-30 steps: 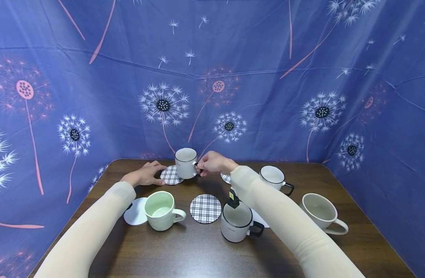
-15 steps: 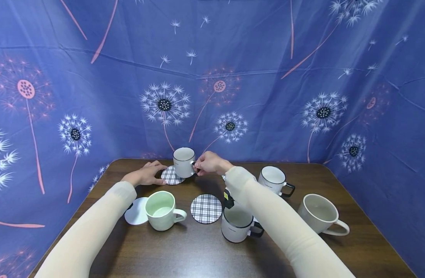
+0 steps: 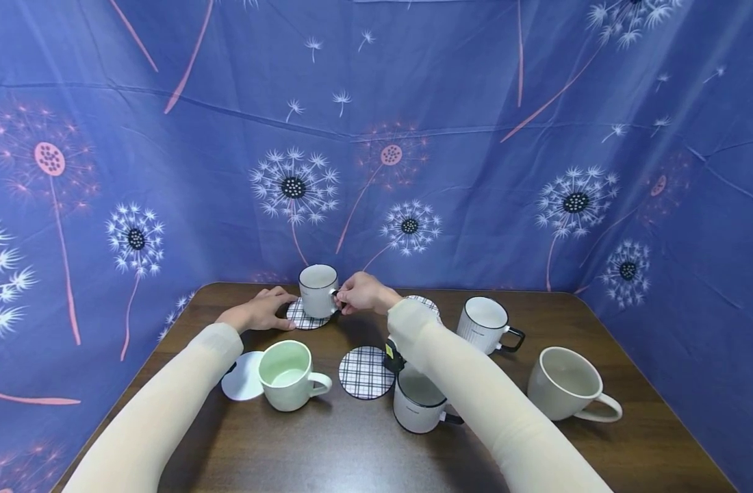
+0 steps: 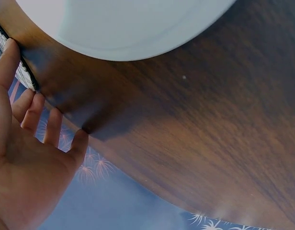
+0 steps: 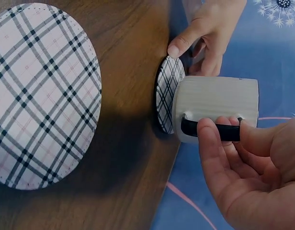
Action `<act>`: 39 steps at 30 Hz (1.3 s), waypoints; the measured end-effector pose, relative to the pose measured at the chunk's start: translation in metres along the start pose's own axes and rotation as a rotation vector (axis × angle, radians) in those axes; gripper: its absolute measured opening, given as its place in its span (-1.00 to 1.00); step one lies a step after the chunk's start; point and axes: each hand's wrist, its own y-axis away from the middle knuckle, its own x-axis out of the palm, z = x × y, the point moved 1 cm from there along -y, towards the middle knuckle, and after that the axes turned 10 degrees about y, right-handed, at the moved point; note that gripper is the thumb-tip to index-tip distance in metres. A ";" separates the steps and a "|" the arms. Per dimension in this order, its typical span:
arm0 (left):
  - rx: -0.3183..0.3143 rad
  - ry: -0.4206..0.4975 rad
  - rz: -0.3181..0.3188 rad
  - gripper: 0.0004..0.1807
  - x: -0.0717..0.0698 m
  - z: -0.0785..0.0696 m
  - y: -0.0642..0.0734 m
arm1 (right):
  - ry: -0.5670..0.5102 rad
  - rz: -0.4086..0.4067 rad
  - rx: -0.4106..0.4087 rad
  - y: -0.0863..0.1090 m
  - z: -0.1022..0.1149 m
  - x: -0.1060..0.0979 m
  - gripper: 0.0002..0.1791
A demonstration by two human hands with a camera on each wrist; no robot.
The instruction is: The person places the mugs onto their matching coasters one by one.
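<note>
Near far-left corner of table point(image 3: 278, 452) we've got mug point(image 3: 317, 298) over plaid coaster point(image 5: 166, 93), unreleased: right hand point(image 3: 363, 291) pinching handle point(image 5: 188, 127), left hand point(image 3: 259, 311) spread, middle coaster point(image 3: 363, 373) bare.

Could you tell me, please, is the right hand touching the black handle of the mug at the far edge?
Touching. The right wrist view shows it: the right hand grips the black handle, with a finger lying across it.
</note>
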 end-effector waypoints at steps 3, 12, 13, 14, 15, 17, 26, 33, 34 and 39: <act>0.009 -0.006 -0.007 -0.18 0.001 0.002 0.001 | -0.004 -0.005 -0.008 -0.002 0.000 0.005 -0.73; -0.009 0.003 -0.005 -0.19 0.001 0.001 0.003 | 0.031 -0.085 0.007 -0.007 0.005 0.017 -0.74; -0.012 0.003 -0.003 -0.18 0.001 0.000 0.003 | 0.034 -0.092 0.007 -0.007 0.006 0.017 -0.75; -0.014 0.003 -0.003 -0.18 0.001 0.000 0.003 | 0.038 -0.097 0.008 -0.006 0.006 0.018 -0.75; -0.017 0.003 -0.002 -0.18 0.001 -0.001 0.003 | 0.039 -0.100 0.008 -0.007 0.007 0.019 -0.75; -0.020 0.003 -0.001 -0.17 0.001 -0.001 0.003 | 0.033 -0.101 0.009 -0.007 0.007 0.020 -0.75; -0.035 -0.005 0.000 -0.11 0.001 -0.001 0.000 | 0.001 -0.118 0.009 -0.012 0.005 0.025 -0.76; -0.033 -0.005 -0.007 -0.12 0.002 0.000 0.001 | -0.002 -0.112 0.017 -0.015 0.003 0.028 -0.74; -0.030 -0.006 -0.009 -0.12 0.002 0.000 0.001 | 0.002 -0.111 0.017 -0.016 0.003 0.028 -0.73; -0.035 -0.002 -0.008 -0.11 0.002 0.000 0.002 | 0.029 -0.115 0.007 -0.015 0.003 0.029 -0.73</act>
